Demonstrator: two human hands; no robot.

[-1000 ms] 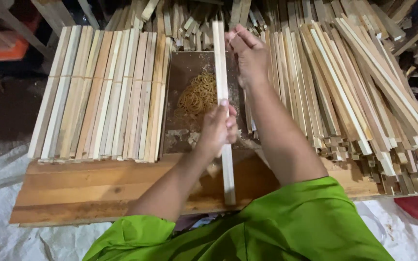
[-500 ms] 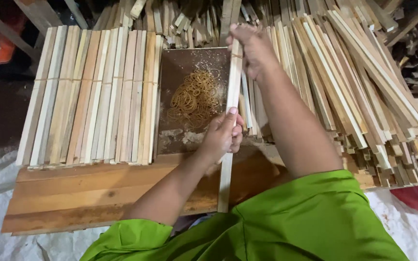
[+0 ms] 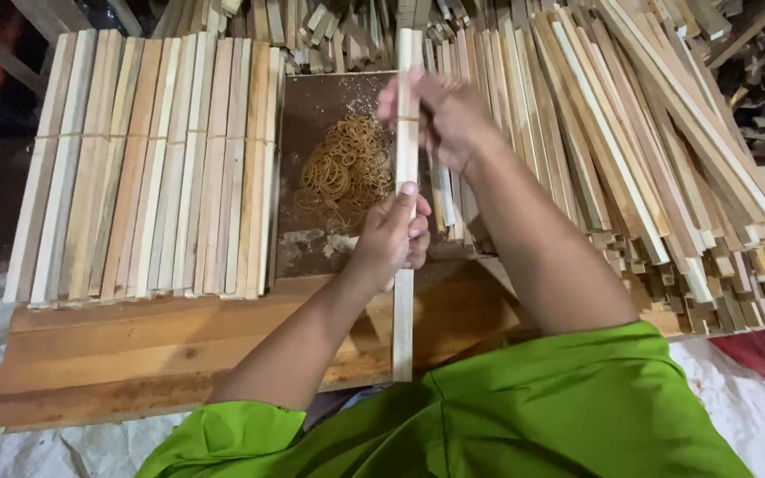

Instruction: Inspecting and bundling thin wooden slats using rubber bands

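Wooden slat bundle (image 3: 406, 177): held lengthwise over the tabletop (image 3: 135, 354).
Left hand (image 3: 393, 239): grip pinching the bundle's middle.
Right hand (image 3: 440, 115): grip closed around its far part, at a rubber band.
Loose rubber bands (image 3: 343, 168): left of the bundle.
Banded slats (image 3: 143, 168): farther left.

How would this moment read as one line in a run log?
left hand: grips wooden slat bundle mid-length | right hand: holds its far part, rubber band there | rubber bands: piled behind
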